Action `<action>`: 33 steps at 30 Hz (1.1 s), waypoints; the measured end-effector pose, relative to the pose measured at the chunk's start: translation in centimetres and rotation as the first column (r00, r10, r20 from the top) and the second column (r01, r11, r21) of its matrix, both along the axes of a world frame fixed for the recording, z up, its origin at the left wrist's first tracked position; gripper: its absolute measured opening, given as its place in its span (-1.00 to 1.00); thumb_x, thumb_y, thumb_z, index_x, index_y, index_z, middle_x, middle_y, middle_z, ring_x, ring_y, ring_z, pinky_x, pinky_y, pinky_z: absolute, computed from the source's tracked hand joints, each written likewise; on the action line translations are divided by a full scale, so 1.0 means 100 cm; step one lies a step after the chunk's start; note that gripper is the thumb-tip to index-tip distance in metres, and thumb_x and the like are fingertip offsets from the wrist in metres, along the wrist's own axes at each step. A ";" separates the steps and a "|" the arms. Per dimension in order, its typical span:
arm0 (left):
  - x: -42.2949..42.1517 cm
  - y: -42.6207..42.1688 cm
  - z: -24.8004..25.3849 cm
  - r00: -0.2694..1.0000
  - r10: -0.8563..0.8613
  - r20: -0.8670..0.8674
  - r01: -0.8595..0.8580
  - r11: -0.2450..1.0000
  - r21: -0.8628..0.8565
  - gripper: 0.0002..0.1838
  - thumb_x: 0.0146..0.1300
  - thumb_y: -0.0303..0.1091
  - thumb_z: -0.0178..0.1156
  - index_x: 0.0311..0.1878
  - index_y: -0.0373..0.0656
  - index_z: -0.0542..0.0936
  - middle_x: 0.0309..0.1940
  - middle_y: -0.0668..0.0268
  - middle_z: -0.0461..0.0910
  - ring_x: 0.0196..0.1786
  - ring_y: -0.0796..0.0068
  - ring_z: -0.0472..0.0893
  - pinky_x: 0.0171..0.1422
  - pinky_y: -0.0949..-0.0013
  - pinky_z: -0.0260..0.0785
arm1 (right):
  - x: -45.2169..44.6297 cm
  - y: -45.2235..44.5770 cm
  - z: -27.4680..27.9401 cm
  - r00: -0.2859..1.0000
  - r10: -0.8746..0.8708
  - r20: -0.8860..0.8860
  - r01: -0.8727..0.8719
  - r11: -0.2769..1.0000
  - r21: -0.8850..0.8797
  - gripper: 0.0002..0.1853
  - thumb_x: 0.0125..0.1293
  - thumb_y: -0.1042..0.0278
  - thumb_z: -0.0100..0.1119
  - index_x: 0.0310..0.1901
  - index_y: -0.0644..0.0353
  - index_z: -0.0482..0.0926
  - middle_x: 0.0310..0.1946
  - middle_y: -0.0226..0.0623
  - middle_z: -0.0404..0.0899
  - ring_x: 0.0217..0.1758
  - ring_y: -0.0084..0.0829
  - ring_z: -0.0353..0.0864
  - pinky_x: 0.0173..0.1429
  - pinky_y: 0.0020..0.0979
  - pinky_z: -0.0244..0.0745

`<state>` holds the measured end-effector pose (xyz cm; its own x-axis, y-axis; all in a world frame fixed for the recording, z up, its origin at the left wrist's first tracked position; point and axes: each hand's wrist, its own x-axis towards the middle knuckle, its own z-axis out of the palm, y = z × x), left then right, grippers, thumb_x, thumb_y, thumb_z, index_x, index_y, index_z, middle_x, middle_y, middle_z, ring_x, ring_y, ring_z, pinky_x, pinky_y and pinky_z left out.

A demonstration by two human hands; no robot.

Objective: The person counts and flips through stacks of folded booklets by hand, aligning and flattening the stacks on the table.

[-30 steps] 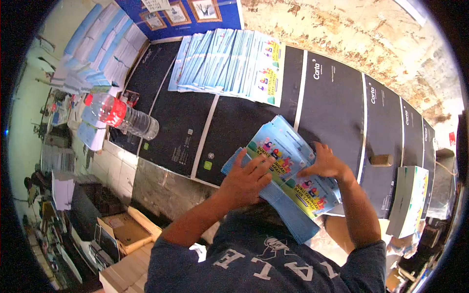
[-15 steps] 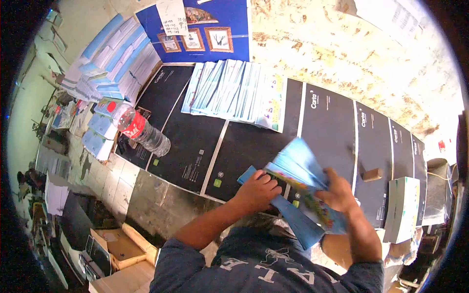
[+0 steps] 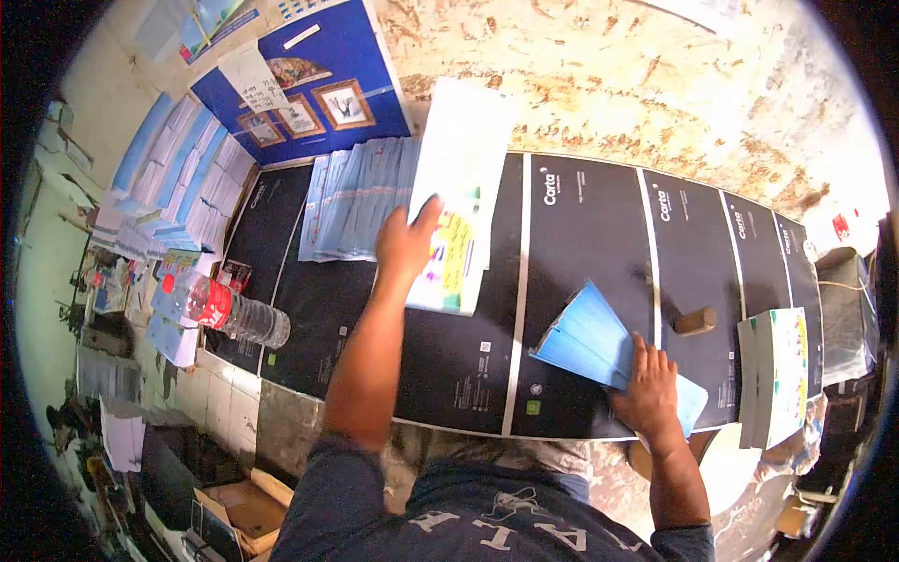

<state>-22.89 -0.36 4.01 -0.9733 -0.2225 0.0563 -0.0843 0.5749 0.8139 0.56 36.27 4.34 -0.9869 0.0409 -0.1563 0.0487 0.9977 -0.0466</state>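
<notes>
My left hand grasps the near-left edge of a white paper booklet with green, yellow and pink print, beside a slanting row of pale blue paper booklets on the black-covered table. A light pinch near the edge, with the sheets supported together, should avoid creasing the cover or dragging the row askew. My right hand grasps a fan of bright blue paper booklets low over the table's near side; a firm, even squeeze at the narrow part should stop them slipping apart. The fan spreads widest at its far-left end, its thin edges showing as fine lines. Glare and blur hide the printed booklet's wording.
</notes>
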 end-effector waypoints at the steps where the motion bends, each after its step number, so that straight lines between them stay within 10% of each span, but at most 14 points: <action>1: -0.045 0.010 -0.025 1.000 -0.011 0.005 0.011 0.997 -0.072 -0.23 0.29 0.36 0.17 0.00 -0.34 0.65 -0.05 -0.15 0.69 0.11 -0.14 0.67 0.17 -0.01 0.46 | 0.000 0.002 -0.001 1.000 0.023 0.009 -0.023 0.999 0.029 0.12 -0.09 0.05 0.55 0.49 0.25 0.15 0.11 -0.16 0.45 0.24 -0.12 0.43 0.33 -0.09 0.32; 3: -0.071 0.060 0.000 0.939 0.136 0.317 -0.047 0.960 -0.275 -0.16 0.33 0.42 0.06 0.10 -0.33 0.65 0.09 -0.13 0.65 0.21 -0.13 0.62 0.27 -0.05 0.43 | 0.001 0.003 -0.003 1.000 0.010 -0.009 -0.010 0.999 0.034 0.13 -0.10 0.03 0.55 0.50 0.24 0.15 0.09 -0.19 0.45 0.22 -0.16 0.43 0.31 -0.10 0.33; 6: -0.099 0.077 -0.076 0.896 0.207 0.393 0.000 0.886 -0.464 -0.18 0.40 0.39 -0.04 0.21 -0.29 0.61 0.25 -0.05 0.57 0.30 -0.04 0.58 0.30 -0.04 0.45 | 0.002 0.001 -0.002 1.000 0.021 0.015 -0.022 0.999 0.031 0.10 -0.09 0.03 0.52 0.48 0.25 0.18 0.06 -0.20 0.45 0.17 -0.19 0.45 0.29 -0.13 0.34; 11: -0.087 0.076 -0.049 0.880 0.156 0.448 0.083 0.879 -0.469 -0.11 0.40 0.42 -0.10 0.25 -0.34 0.56 0.29 -0.06 0.53 0.30 -0.04 0.57 0.34 -0.03 0.41 | 0.001 0.005 -0.002 0.999 0.029 -0.033 -0.032 0.994 -0.108 -0.05 -0.13 0.15 0.53 0.37 0.18 0.33 0.03 -0.19 0.52 0.15 -0.16 0.51 0.26 -0.10 0.38; 13: -0.061 0.075 -0.004 0.914 0.082 0.397 0.131 0.867 -0.481 -0.14 0.40 0.39 -0.04 0.23 -0.37 0.54 0.29 -0.09 0.53 0.30 -0.06 0.57 0.36 -0.06 0.38 | 0.004 0.012 -0.004 0.998 0.051 -0.036 -0.056 0.989 -0.135 -0.08 -0.15 0.19 0.53 0.34 0.17 0.37 0.03 -0.19 0.53 0.14 -0.16 0.53 0.26 -0.10 0.39; 15: -0.005 0.072 0.020 0.995 -0.098 -0.036 0.057 0.794 -0.605 -0.06 0.28 0.40 0.14 0.29 -0.42 0.49 0.34 -0.17 0.46 0.41 -0.13 0.44 0.45 -0.05 0.30 | 0.002 0.015 -0.011 0.971 0.188 -0.149 -0.214 0.960 -0.180 -0.14 -0.18 0.27 0.52 0.28 0.15 0.42 -0.01 -0.20 0.55 0.13 -0.16 0.54 0.23 -0.11 0.41; 17: 0.091 0.087 0.061 0.860 -0.507 -0.054 0.413 0.756 -0.508 0.14 0.13 0.50 0.21 0.43 -0.42 0.31 0.48 -0.17 0.26 0.56 -0.07 0.23 0.61 -0.20 -0.06 | -0.002 -0.009 0.026 0.959 0.250 -0.132 -0.272 0.942 -0.196 -0.17 -0.18 0.31 0.50 0.26 0.18 0.44 0.00 -0.17 0.56 0.13 -0.12 0.54 0.23 -0.10 0.41; 19: 0.168 0.095 0.087 0.671 -0.738 0.067 0.573 0.459 -0.679 0.24 0.08 0.55 0.19 0.50 -0.41 0.21 0.54 -0.13 0.17 0.62 -0.05 0.10 0.63 -0.30 -0.26 | -0.004 -0.039 0.040 0.913 0.380 -0.149 -0.407 0.876 -0.259 -0.21 -0.19 0.36 0.47 0.22 0.21 0.46 0.00 -0.15 0.57 0.14 -0.10 0.55 0.21 -0.11 0.43; 22: 0.193 0.070 0.037 0.661 -0.721 0.210 0.641 0.397 -0.656 0.36 -0.04 0.62 0.22 0.53 -0.39 0.15 0.60 -0.08 0.03 0.67 -0.03 -0.05 0.64 -0.30 -0.31 | -0.016 -0.084 0.024 0.839 0.524 -0.150 -0.544 0.792 -0.277 -0.16 -0.16 0.26 0.46 0.27 0.22 0.41 0.04 -0.14 0.54 0.15 -0.11 0.53 0.23 -0.14 0.38; 29: 0.192 0.049 -0.005 0.649 -0.753 0.107 0.579 0.398 -0.712 0.18 0.05 0.50 0.27 0.49 -0.30 0.25 0.31 0.04 0.42 0.42 0.11 0.38 0.61 -0.20 -0.09 | -0.016 -0.071 0.010 0.854 0.518 0.054 -0.507 0.851 -0.135 0.18 -0.08 -0.07 0.53 0.53 0.28 0.11 0.41 0.01 0.31 0.53 -0.10 0.22 0.65 -0.05 -0.04; 33: 0.194 0.046 -0.013 0.624 -0.779 0.060 0.618 0.445 -0.648 -0.07 0.04 0.36 0.37 0.28 -0.23 0.47 0.06 0.09 0.59 0.17 0.09 0.56 0.50 -0.10 0.14 | 0.000 0.002 0.015 0.921 0.388 -0.037 -0.386 0.894 -0.228 0.10 -0.18 -0.08 0.63 0.40 0.26 0.33 0.31 -0.05 0.46 0.43 -0.09 0.38 0.66 -0.07 0.00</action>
<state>-3.51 4.22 2.70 -0.7179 0.6841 0.1290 0.6919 0.6807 0.2407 0.54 36.47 5.79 -0.9161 -0.3811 -0.1245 -0.3373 0.9005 -0.2744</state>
